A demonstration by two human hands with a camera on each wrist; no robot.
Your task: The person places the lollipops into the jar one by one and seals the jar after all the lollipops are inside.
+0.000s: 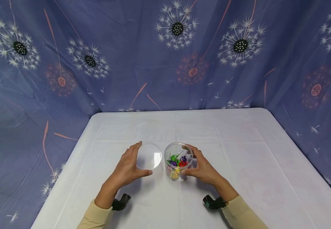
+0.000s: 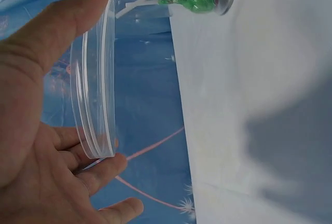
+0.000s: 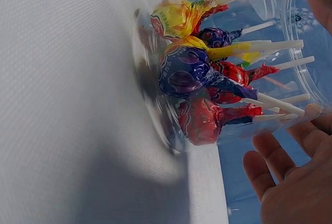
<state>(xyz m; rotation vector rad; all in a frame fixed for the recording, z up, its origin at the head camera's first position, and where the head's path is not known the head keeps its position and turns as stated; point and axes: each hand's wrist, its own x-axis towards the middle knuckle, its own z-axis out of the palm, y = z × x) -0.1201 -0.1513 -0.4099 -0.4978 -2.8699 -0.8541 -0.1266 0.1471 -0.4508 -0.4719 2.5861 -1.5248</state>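
My left hand [image 1: 127,166] holds a round clear plastic lid [image 1: 148,156] by its rim, thumb on one side and fingers on the other. In the left wrist view the lid [image 2: 93,89] is seen edge-on, apart from the jar. To its right, my right hand [image 1: 203,167] grips the upper part of a clear, uncovered jar [image 1: 168,173]. Inside, several lollipops [image 3: 187,73] in red, purple and yellow wrappers stand with heads down and white sticks up; green ones [image 2: 194,0] show too. Whether the jar's base touches the table is hard to tell.
A white cloth covers the table [image 1: 217,133]. Behind and at both sides hangs a blue curtain [image 1: 142,63] with dandelion prints. Each wrist carries a black camera mount, the left one [image 1: 121,202] and the right one [image 1: 213,202] both above the near part of the table.
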